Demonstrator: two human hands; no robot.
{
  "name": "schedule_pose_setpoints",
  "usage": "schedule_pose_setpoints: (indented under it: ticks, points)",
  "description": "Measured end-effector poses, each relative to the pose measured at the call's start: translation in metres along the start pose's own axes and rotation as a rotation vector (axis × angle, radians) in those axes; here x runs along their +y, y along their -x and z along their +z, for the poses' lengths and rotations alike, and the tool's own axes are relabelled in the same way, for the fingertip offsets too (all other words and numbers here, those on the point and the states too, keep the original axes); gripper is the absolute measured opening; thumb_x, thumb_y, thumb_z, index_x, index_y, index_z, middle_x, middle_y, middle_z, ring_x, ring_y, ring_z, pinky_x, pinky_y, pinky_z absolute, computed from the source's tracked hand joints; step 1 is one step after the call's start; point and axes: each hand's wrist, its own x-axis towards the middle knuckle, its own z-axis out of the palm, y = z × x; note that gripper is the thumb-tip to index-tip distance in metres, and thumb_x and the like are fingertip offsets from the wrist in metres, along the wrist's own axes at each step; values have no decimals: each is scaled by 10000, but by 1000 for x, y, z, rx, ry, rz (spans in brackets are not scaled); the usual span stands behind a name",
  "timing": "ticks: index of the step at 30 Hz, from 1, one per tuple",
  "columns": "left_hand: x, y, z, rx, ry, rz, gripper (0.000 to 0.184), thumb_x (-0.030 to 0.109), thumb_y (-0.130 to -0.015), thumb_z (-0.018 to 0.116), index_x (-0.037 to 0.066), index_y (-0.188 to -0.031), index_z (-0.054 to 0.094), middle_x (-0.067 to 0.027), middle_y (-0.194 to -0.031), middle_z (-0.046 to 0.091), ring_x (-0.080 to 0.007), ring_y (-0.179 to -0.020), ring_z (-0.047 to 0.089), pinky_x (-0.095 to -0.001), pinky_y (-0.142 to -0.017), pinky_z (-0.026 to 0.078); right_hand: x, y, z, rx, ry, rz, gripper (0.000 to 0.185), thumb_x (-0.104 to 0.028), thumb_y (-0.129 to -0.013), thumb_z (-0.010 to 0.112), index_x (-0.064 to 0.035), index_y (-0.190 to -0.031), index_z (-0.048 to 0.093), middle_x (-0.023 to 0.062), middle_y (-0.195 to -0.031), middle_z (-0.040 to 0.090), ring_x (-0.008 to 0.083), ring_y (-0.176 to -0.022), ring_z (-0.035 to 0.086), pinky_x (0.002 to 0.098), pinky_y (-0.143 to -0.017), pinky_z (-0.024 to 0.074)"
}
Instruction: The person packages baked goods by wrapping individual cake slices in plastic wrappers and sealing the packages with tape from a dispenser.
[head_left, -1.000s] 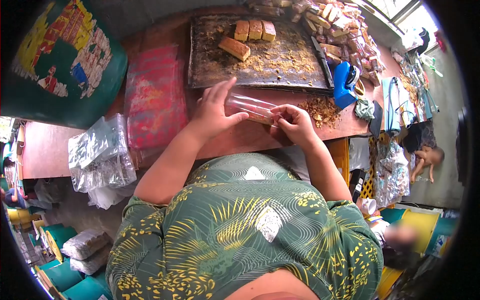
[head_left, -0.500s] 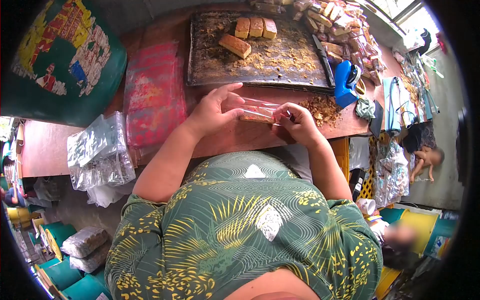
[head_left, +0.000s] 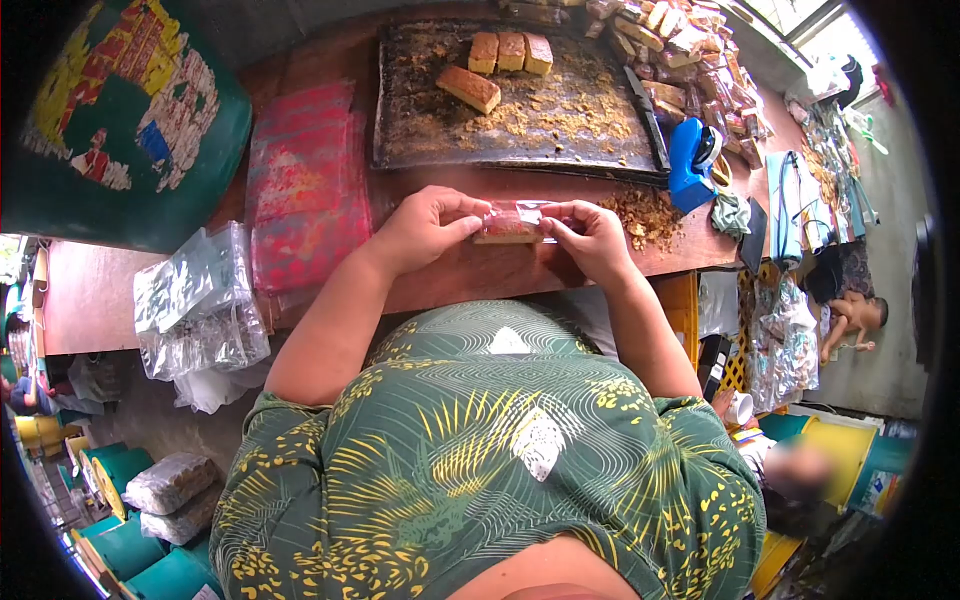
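A slice of cake (head_left: 508, 227) in a clear plastic wrapper is held level between my two hands, just above the table's front part. My left hand (head_left: 437, 226) pinches the wrapper's left end between thumb and fingers. On the opposite end, my right hand (head_left: 590, 236) is closed in the same way. Beyond them, several unwrapped cake pieces (head_left: 468, 90) sit on a dark baking tray (head_left: 415, 135) strewn with crumbs. A long knife (head_left: 645, 115) rests along the tray's right edge.
To the right stand a blue tape dispenser (head_left: 688, 170) and a crumb heap (head_left: 645, 218). Wrapped cakes (head_left: 690, 60) are piled at the back right. Red plastic sheets (head_left: 308, 190) and clear bags (head_left: 200, 300) lie left, beside a large green bin (head_left: 90, 205). Another person (head_left: 800, 475) is at lower right.
My left fingers have come down from a raised, spread pose to the wrapper's left end. The wrapper now looks drawn in around the cake, with both ends pinched.
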Motion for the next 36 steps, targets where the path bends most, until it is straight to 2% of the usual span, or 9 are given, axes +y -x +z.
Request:
schedule_pose_setpoints:
  ticks: [6,9,13,21,24,27,29,33,36]
  points:
    - [-6,2,-2,297,-715,294,196,200,-844,837,110,-1016,820,-84,-1026,718,-246,-1055,621,-405,-968,495,11,-5,-1,101,91,-44,209,-95,-890,824,-69,-1096,800,11,-923,766,77,-819,654,271,-746,549]
    - [15,14,6,343,-976,341,158,250,-844,835,121,-931,809,-70,-1025,675,-268,-1091,585,-435,-986,452,-25,1,-8,134,682,-434,160,-149,-815,872,-100,-953,809,42,-902,710,216,-857,652,365,-790,551]
    - [2,23,-2,291,-950,228,173,270,-850,820,106,-885,781,-59,-1084,615,-285,-1168,536,-450,-1024,420,-15,7,-16,108,802,-367,223,-267,-756,906,-104,-834,776,96,-1015,669,348,-999,599,439,-870,517]
    - [3,24,1,342,-985,220,150,229,-850,794,138,-965,765,-43,-1178,637,-284,-1232,522,-500,-1035,394,-17,0,-8,122,917,-348,169,-264,-763,849,-165,-888,792,59,-1056,680,323,-1079,602,462,-937,496]
    - [9,22,-3,70,-1098,81,215,218,-827,794,197,-1039,764,-8,-1153,673,-265,-1212,545,-512,-1002,382,-18,14,-4,14,1017,-447,188,-186,-765,810,-202,-952,802,25,-1086,686,293,-1122,597,455,-993,470]
    - [2,39,12,146,-1258,329,174,195,-845,752,169,-1016,780,-8,-1039,710,-244,-1154,577,-486,-954,381,-18,35,3,-21,1154,-425,263,-133,-817,743,-227,-1054,803,2,-1137,690,260,-1180,580,457,-1078,406]
    - [7,49,20,154,-1304,417,117,185,-873,725,142,-957,794,-11,-1029,720,-241,-1131,582,-487,-939,383,-27,44,9,-30,1111,-386,259,-172,-812,753,-222,-1062,803,11,-1140,691,259,-1191,577,458,-1074,406]
    - [22,15,5,-94,-1331,58,103,238,-873,733,175,-912,805,39,-1073,695,-232,-1136,563,-469,-917,390,-35,19,2,-38,1158,-362,174,-172,-865,685,-217,-993,795,4,-1057,696,260,-1124,587,430,-1011,429]
    - [17,6,5,98,-1440,276,110,277,-868,734,191,-876,803,36,-1026,679,-232,-1112,556,-468,-911,391,-39,13,16,71,1290,-380,166,-157,-894,643,-219,-932,791,-10,-1033,691,254,-1099,590,431,-974,434]
